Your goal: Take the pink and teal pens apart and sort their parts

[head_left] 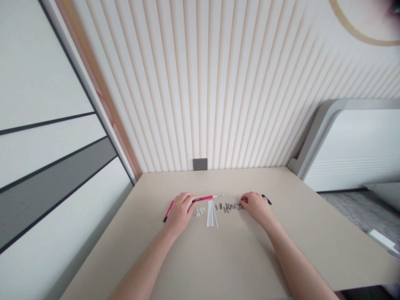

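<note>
My left hand (181, 210) lies on the beige table (237, 254) with its fingers curled over a pink pen (204, 198) that points right. Just right of it lie several small white pieces (200, 211) and a bundle of thin white sticks (211, 213). My right hand (256, 206) rests further right, fingers bent, its fingertips at a scatter of several small grey parts (229, 206). A black object (267, 199) pokes out from behind that hand.
A ribbed wall rises behind the table with a grey socket (200, 163) just above the far edge. A white unit (353, 146) stands at the right, beyond the table's corner. Panelled cabinet fronts line the left side.
</note>
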`<state>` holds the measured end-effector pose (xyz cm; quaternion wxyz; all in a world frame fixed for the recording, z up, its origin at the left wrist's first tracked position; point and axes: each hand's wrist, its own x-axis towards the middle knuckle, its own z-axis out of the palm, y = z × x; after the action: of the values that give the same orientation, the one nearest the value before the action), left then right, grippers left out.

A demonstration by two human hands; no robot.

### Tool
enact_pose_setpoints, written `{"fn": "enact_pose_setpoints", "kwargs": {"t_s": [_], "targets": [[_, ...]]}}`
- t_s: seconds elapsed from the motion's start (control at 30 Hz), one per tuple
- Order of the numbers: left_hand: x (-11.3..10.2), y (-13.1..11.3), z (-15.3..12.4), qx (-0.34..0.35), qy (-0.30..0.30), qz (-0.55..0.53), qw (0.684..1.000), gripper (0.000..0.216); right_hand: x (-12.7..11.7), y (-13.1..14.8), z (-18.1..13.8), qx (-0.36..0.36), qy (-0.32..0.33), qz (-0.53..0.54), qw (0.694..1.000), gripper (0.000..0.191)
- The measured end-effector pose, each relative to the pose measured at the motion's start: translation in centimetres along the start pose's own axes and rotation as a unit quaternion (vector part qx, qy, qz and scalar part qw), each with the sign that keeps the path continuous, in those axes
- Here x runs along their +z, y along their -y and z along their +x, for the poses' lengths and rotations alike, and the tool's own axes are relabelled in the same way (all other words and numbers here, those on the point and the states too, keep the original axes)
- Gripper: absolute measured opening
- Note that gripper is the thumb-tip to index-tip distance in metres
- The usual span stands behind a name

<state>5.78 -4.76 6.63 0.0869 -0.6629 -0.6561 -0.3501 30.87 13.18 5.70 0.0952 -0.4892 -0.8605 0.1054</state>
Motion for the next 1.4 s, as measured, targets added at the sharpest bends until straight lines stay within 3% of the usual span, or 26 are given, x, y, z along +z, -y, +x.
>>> {"fn": "enact_pose_setpoints", "kwargs": {"t_s": [0.13, 0.23, 0.37, 0.47, 0.73, 1.0, 1.2, 1.4], "targets": [[0.0, -0.1, 0.0, 0.006, 0.018, -0.005, 1.000, 0.013, 0.0, -0.2, 0.2, -0.006, -0.039, 0.041, 0.998, 0.017], [0.0, -0.2, -0.1, 0.007, 0.030, -0.006, 1.000, 0.013, -0.1, -0.4, 0.7, -0.014, -0.090, 0.181, 0.979, 0.023], [0.0, -0.4, -0.1, 0.011, 0.032, -0.014, 0.999, 0.014, 0.0, 0.5, 1.0, -0.026, -0.103, 0.434, 0.894, 0.042], [-0.1, -0.4, -0.1, 0.012, 0.026, -0.017, 0.999, 0.015, 0.0, 1.6, 0.6, -0.033, -0.079, 0.526, 0.846, 0.050], [-0.2, -0.5, -0.1, 0.012, 0.018, -0.011, 1.000, 0.015, -0.5, 3.1, -0.5, -0.041, -0.036, 0.546, 0.836, 0.049], [-0.2, -0.3, 0.0, -0.003, 0.010, -0.005, 1.000, 0.014, -0.1, 2.9, -0.2, -0.036, -0.058, 0.557, 0.827, 0.050], [-0.2, -0.4, -0.1, 0.000, 0.018, -0.004, 1.000, 0.015, -0.1, 3.3, -0.4, -0.031, -0.039, 0.571, 0.820, 0.050], [-0.3, -0.3, 0.0, -0.001, 0.001, -0.004, 1.000, 0.013, -0.4, 3.3, -0.5, -0.038, 0.003, 0.619, 0.784, 0.047]]}}
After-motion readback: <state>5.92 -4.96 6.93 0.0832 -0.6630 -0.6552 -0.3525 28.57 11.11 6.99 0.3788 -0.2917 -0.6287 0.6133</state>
